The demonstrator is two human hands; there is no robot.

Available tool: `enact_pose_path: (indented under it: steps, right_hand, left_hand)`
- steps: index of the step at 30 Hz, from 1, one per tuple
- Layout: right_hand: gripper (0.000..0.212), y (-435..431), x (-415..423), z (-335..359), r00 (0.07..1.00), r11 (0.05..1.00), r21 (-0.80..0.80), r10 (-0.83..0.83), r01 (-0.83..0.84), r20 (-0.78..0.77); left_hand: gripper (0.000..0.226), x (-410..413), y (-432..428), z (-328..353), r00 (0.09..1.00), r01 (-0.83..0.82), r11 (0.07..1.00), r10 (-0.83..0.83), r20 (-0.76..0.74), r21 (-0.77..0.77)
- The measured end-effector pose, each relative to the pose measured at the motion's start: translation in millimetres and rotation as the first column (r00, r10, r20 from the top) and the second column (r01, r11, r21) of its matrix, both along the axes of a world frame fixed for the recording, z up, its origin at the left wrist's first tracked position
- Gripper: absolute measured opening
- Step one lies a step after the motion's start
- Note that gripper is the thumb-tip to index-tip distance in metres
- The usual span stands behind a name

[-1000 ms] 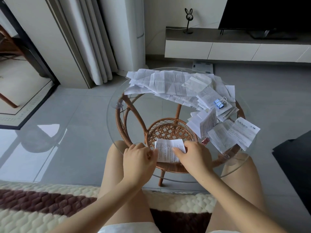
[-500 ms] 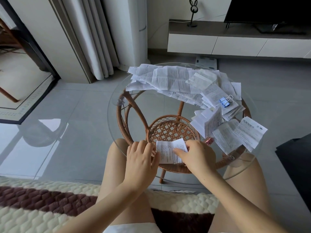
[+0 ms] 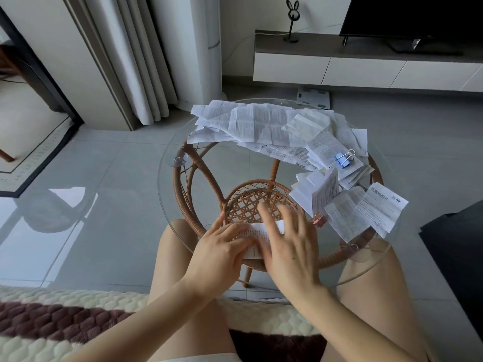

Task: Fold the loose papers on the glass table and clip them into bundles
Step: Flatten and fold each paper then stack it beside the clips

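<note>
Paper (image 3: 254, 233) at the near edge of the table (image 3: 171, 202), right hand (image 3: 290, 250) flat on it, fingers spread wide, left hand (image 3: 218, 253) pressing it with flat fingers, more papers (image 3: 261, 124) piled along the far edge, blue clip (image 3: 341, 160) on them.

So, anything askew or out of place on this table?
Yes: at the right, a printed sheet juts past the glass table's rim and could slip off; beside it a folded paper stands tented, not flat.

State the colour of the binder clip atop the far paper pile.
The binder clip is light blue; head view.
</note>
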State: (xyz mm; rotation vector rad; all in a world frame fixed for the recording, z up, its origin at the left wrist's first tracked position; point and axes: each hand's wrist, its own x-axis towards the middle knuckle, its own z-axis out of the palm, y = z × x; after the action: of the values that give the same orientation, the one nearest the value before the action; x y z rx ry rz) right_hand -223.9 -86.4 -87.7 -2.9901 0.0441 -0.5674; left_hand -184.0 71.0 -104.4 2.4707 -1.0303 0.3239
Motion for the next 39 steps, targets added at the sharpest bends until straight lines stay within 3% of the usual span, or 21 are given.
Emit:
enact_pose_path:
  steps: [4, 8, 12, 18, 20, 23, 25, 28, 31, 34, 39]
  right_hand:
    - [0.034, -8, 1, -16, 0.995, 0.996, 0.012, 0.093, -0.093, -0.04]
    - [0.055, -14, -3, -24, 0.989, 0.995, -0.038, 0.088, -0.093, -0.117]
    - [0.047, -16, -11, -24, 0.994, 0.993, -0.102, 0.051, -0.06, -0.095]
    - [0.051, -21, -28, -17, 0.985, 0.987, -0.099, 0.11, -0.123, -0.13]
    - [0.063, -21, -41, -11, 0.976, 0.978, -0.106, 0.165, -0.18, -0.141]
    - [0.082, -23, -57, -5, 0.954, 0.928, -0.247, 0.237, -0.279, -0.183]
    - [0.07, -27, -65, -3, 0.944, 0.883, -0.344, 0.267, -0.32, -0.193]
    - [0.029, -32, -73, -13, 0.94, 0.84, -0.426, 0.33, -0.336, -0.091]
    - [0.03, -39, -79, -22, 0.925, 0.858, -0.391, 0.378, -0.334, 0.038]
    - [0.035, -45, -84, -22, 0.894, 0.87, -0.346, 0.421, -0.35, 0.155]
    - [0.019, -78, -93, -6, 0.849, 0.929, -0.25, 0.356, -0.274, 0.391]
  left_hand:
    - [0.035, 0, 6, 2, 1.0, 0.017, 0.997, -0.017, -0.004, 0.069]
    - [0.035, 3, 9, 7, 0.999, 0.019, 0.995, -0.014, -0.05, 0.099]
    - [0.035, 5, 11, 14, 0.994, 0.023, 0.992, -0.009, -0.11, 0.121]
    - [0.04, -5, 11, 19, 0.998, 0.03, 0.99, -0.024, -0.05, 0.134]
    - [0.039, -14, 10, 22, 0.999, 0.05, 0.99, -0.048, -0.025, 0.133]
    - [0.026, -18, 4, 26, 0.998, 0.055, 0.988, -0.054, -0.012, 0.143]
    - [0.022, -16, -5, 31, 0.998, 0.03, 0.987, -0.021, -0.061, 0.158]
    - [0.029, -18, -18, 38, 0.987, -0.006, 0.973, 0.043, -0.155, 0.231]
    - [0.049, -23, -27, 43, 0.975, 0.002, 0.93, 0.081, -0.209, 0.368]
    - [0.053, -26, -30, 50, 0.947, 0.031, 0.905, 0.11, -0.303, 0.425]
    - [0.03, -29, -40, 64, 0.825, 0.11, 0.919, 0.127, -0.551, 0.378]
